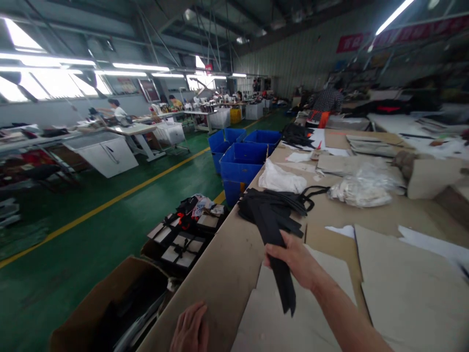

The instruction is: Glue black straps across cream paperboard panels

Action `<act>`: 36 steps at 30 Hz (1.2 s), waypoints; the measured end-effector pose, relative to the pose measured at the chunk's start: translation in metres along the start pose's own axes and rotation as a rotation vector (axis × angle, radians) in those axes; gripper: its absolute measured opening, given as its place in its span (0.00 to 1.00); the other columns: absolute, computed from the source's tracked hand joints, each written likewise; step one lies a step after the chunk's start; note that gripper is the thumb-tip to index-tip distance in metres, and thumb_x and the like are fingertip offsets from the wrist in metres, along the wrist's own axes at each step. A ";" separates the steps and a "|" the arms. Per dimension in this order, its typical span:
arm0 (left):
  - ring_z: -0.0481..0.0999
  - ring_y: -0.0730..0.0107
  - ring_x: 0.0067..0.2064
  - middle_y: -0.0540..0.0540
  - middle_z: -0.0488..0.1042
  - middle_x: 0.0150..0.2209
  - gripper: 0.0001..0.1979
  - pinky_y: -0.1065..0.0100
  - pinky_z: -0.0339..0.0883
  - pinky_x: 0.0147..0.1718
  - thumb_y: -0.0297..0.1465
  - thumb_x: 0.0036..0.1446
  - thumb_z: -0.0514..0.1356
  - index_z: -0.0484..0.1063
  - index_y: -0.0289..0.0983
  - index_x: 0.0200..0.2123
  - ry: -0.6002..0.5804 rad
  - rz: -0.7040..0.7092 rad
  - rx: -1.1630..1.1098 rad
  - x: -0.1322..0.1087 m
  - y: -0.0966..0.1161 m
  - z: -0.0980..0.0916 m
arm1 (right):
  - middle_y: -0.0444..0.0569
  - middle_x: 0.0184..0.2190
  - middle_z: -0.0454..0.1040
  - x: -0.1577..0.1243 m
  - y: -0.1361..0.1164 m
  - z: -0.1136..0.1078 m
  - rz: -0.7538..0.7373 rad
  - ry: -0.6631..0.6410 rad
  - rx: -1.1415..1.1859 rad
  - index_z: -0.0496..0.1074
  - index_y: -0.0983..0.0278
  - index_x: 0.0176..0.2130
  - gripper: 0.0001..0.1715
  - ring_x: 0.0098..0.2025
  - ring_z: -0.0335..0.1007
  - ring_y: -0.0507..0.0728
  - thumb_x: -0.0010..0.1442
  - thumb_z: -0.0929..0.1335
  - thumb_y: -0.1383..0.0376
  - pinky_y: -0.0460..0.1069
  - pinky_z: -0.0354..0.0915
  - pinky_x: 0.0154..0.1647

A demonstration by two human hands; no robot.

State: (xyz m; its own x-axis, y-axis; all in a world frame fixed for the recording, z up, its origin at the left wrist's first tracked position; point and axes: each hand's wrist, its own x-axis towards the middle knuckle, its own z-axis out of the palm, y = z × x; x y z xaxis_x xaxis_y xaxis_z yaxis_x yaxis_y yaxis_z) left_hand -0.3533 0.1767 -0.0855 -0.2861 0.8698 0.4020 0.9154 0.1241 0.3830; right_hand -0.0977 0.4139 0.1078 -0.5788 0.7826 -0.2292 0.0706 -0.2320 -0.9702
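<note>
My right hand (298,261) is closed around a few long black fabric strips (271,230), thumb on top. Their lower ends hang toward me above a light cardboard sheet (264,320). Beyond the hand, the upper ends reach a loose pile of black strips (289,199) on the table. My left hand (189,328) rests near the table's left edge at the bottom of the view, fingers loosely bent and nothing visible in it. Part of that hand is cut off by the frame.
A white plastic bag (282,177) and a clear bag (366,188) lie past the pile. Left of the table (223,254) stand blue bins (242,164), packed bundles (183,247) and a cardboard box (106,288). Several people are farther off, one (326,102) by the table's far end.
</note>
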 end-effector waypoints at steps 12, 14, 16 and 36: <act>0.77 0.67 0.33 0.39 0.79 0.37 0.30 0.69 0.69 0.31 0.51 0.49 0.65 0.72 0.31 0.44 -0.932 -0.746 -1.457 0.031 0.152 -0.090 | 0.52 0.46 0.76 -0.178 0.097 0.160 0.141 0.161 0.190 0.68 0.61 0.56 0.33 0.48 0.72 0.60 0.59 0.67 0.45 0.54 0.68 0.47; 0.77 0.68 0.31 0.40 0.79 0.33 0.27 0.69 0.69 0.33 0.49 0.49 0.66 0.72 0.31 0.40 -0.888 -0.854 -1.444 0.032 0.148 -0.104 | 0.52 0.50 0.75 -0.187 0.097 0.165 0.106 0.143 0.019 0.73 0.59 0.51 0.27 0.54 0.69 0.62 0.60 0.66 0.46 0.55 0.63 0.55; 0.77 0.68 0.30 0.42 0.79 0.32 0.27 0.68 0.70 0.33 0.49 0.49 0.66 0.71 0.31 0.41 -0.846 -0.884 -1.396 0.033 0.137 -0.117 | 0.52 0.44 0.77 -0.193 0.096 0.160 0.088 0.185 -0.149 0.76 0.60 0.43 0.23 0.49 0.71 0.62 0.62 0.64 0.47 0.55 0.64 0.53; 0.73 0.70 0.23 0.50 0.74 0.21 0.08 0.72 0.64 0.24 0.32 0.47 0.60 0.77 0.34 0.27 -1.592 -0.538 -0.637 -0.034 0.054 -0.169 | 0.41 0.18 0.70 -0.297 0.182 0.147 0.453 0.670 0.236 0.64 0.60 0.25 0.25 0.21 0.68 0.54 0.45 0.73 0.44 0.49 0.64 0.24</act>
State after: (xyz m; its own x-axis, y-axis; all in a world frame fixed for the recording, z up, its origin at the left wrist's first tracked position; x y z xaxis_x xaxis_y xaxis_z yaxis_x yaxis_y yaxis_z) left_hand -0.3425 0.0730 0.0623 0.3865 0.4243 -0.8189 0.4747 0.6698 0.5710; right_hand -0.0326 0.0546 0.0110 0.0743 0.7447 -0.6633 -0.0350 -0.6628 -0.7480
